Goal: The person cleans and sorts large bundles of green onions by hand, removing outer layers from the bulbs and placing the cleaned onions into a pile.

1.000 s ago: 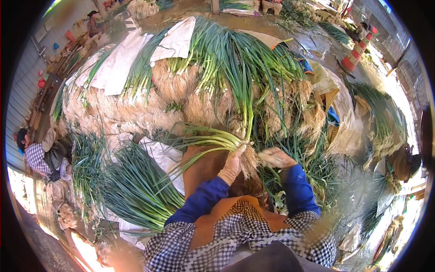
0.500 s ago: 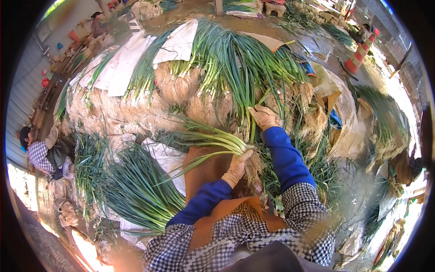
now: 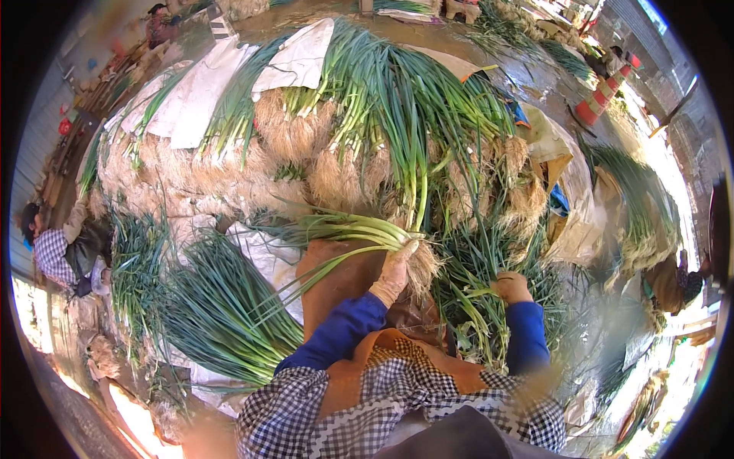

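Observation:
A bunch of green onions (image 3: 359, 227) is held in my left hand (image 3: 394, 274), which grips it just above the pale, bushy roots. The leaves point to the left and the roots hang to the right of my fingers. Lower and to the right, my right hand (image 3: 512, 288) is closed over a heap of loose green leaves (image 3: 478, 325). A pale yellow-green onion leaf (image 3: 480, 292) sticks out from its left side. Ahead lies a big pile of green onions (image 3: 405, 99), roots toward me, with a few long stalks (image 3: 417, 191) drooping down close to the held bunch.
At left, a sorted stack of green onions (image 3: 222, 310) rests on a white sheet (image 3: 264, 256). White cloths (image 3: 294, 61) cover parts of the pile. Another person (image 3: 57, 249) works at far left. A red-and-white cone (image 3: 604, 96) stands at back right. My lap carries a brown apron (image 3: 336, 271).
My right hand has left the drooping stalks at the pile and come down and right to the loose leaves. My left hand still holds the bunch, slightly higher.

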Tool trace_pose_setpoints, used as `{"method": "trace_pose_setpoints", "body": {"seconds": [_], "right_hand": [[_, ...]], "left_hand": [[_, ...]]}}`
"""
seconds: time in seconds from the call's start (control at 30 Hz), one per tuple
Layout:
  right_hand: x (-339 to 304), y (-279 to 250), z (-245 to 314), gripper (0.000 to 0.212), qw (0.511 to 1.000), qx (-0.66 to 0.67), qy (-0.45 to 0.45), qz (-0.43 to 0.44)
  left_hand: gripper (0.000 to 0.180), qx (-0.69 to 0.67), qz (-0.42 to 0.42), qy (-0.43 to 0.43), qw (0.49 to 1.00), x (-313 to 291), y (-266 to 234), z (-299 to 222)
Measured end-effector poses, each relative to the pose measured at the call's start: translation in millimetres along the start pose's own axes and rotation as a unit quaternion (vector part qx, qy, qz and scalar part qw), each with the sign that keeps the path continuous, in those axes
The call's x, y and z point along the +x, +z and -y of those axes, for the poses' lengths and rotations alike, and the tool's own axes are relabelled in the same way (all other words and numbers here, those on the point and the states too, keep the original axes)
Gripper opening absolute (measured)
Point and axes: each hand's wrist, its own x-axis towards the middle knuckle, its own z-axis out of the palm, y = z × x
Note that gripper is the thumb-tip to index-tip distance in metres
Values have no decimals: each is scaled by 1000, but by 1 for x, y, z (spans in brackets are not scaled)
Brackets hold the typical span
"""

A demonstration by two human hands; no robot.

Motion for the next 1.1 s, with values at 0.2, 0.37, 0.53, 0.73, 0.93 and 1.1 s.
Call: {"method": "trace_pose_setpoints", "body": {"seconds": [0.2, 0.37, 0.53, 0.73, 0.93, 1.1], "right_hand": [[168, -122, 94, 34, 948, 222, 61, -220], [261, -92, 85, 48, 992, 76, 83, -64], [231, -78, 113, 22, 973, 124, 59, -183], [68, -122, 128, 12, 657, 745, -1, 115], [-47, -40, 0, 35, 852, 350, 225, 318], [27, -18, 22, 42, 992, 46, 103, 62]], "left_hand": [[25, 132, 57, 67, 987, -20, 19, -3], [25, 185, 70, 98, 975, -16, 14, -2], [26, 198, 54, 62, 977, -12, -1, -2], [27, 127, 66, 73, 987, -6, 0, -7], [25, -43, 61, -2, 997, -16, 10, -35], [26, -122, 68, -69, 988, -27, 27, -52]]}}
